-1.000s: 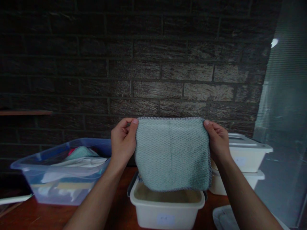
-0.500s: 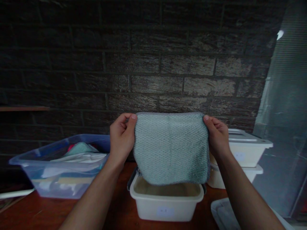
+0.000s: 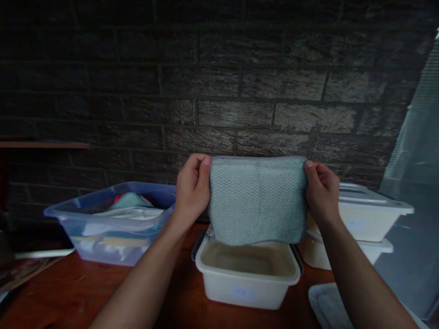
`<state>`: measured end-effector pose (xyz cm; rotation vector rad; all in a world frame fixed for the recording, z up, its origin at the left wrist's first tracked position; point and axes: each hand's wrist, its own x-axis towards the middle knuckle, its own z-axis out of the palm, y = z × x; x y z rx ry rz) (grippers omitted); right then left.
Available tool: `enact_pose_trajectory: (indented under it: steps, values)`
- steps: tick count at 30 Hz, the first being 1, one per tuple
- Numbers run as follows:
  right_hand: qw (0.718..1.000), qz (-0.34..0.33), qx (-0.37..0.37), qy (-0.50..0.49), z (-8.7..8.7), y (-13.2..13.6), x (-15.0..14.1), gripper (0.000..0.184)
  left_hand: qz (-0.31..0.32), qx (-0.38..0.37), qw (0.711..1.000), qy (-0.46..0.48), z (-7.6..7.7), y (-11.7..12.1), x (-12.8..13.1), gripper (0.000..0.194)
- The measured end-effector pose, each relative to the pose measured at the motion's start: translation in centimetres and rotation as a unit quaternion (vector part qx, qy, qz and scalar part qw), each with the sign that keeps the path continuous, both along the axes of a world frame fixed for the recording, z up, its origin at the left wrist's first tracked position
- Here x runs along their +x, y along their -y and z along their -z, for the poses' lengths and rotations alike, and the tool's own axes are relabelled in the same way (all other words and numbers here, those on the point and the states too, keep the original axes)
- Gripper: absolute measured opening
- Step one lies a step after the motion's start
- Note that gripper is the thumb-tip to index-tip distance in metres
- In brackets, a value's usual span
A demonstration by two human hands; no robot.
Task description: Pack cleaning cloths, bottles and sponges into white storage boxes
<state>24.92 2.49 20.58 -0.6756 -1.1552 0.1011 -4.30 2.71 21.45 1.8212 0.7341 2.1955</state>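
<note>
A pale green textured cleaning cloth (image 3: 258, 201) with a dark-and-white edge hangs stretched between my two hands. My left hand (image 3: 194, 185) pinches its upper left corner, thumb towards me. At the upper right corner, my right hand (image 3: 322, 189) grips it the same way. Just below and in front of the cloth stands a cream plastic bin (image 3: 247, 285) with a small label and dark side handles. Its visible inside is bare; the cloth hides part of the far rim.
To the left, a translucent blue tub (image 3: 106, 244) holds folded cloths. Two lidded cream boxes (image 3: 363, 221) are stacked at right. A pale lid (image 3: 329, 304) lies at the front right of the wooden table (image 3: 178, 292). Behind rises a dark brick wall (image 3: 219, 109).
The view has shifted, so everything sits further right. The cloth, still held at both corners, has risen relative to the bin, showing more of its inside.
</note>
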Motion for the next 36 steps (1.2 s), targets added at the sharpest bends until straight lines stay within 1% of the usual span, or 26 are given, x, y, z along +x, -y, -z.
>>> enact_pose_trajectory:
  steps: [4,6,8,13,18,22,26,30,36]
  values:
    - [0.997,0.064,0.050,-0.019,-0.2,0.4,0.1,0.031,-0.036,0.016,0.999,-0.023,0.1,1.0,0.6,0.022]
    - [0.995,0.077,0.067,-0.010,-0.3,0.7,0.1,0.031,-0.047,0.030,0.998,-0.023,0.1,1.3,0.7,0.022]
    - [0.995,0.076,0.067,0.003,-0.3,0.8,0.1,0.030,-0.056,0.041,0.997,-0.019,0.0,1.4,0.6,0.021]
    - [0.997,0.053,0.048,0.010,-0.2,0.5,-0.2,0.030,-0.061,0.053,0.997,-0.014,-0.3,0.5,-0.2,0.020]
    - [0.997,0.014,0.061,0.033,-0.1,0.0,-0.3,0.032,-0.067,0.078,0.995,0.007,-0.6,-0.3,-0.8,0.018]
    - [0.998,-0.034,0.048,0.037,0.0,-0.1,-0.5,0.032,-0.046,0.063,0.997,0.023,-0.7,-0.5,-1.1,0.017]
    - [0.997,-0.062,0.030,0.029,-0.1,0.1,-0.8,0.031,-0.024,0.049,0.998,0.041,-0.7,-0.7,-1.3,0.017]
    - [0.995,-0.095,0.027,0.031,-0.2,0.3,-1.0,0.031,-0.017,0.043,0.998,0.051,-0.6,-0.9,-1.4,0.018]
    - [0.995,-0.101,0.017,0.021,-0.2,0.4,-0.9,0.032,-0.003,0.029,0.999,0.040,-0.3,-1.6,-1.4,0.019]
